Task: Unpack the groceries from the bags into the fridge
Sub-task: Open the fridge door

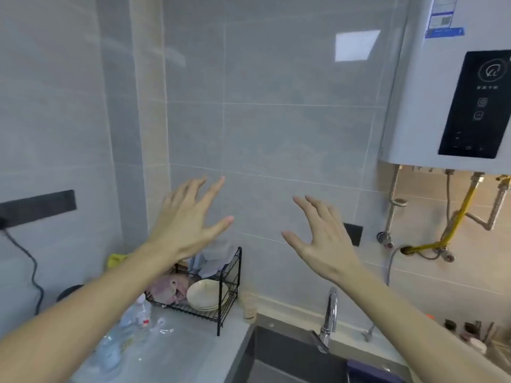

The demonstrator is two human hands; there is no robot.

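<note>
Fingers (213, 189) spread, empty, on left hand (188, 225) and right hand (323, 244), raised above sink (249, 352).

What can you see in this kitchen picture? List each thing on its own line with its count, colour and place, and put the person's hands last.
Water heater: one, white with a black panel, on the wall at upper right.
Pipes: several, silver and yellow, under the water heater.
Dish rack: one, black wire, on the counter against the wall.
Plates: a small stack, cream, leaning in the dish rack.
Cloths: a few, grey and pinkish, in the dish rack.
Bottles: at least two, clear plastic, on the counter at lower left.
Tap: one, chrome, behind the sink.
Sink: one, grey, bottom centre.
Socket strip: one, black, on the left wall.
Left hand: one, fingers spread, raised, holding nothing.
Right hand: one, fingers spread, raised, holding nothing.
</note>
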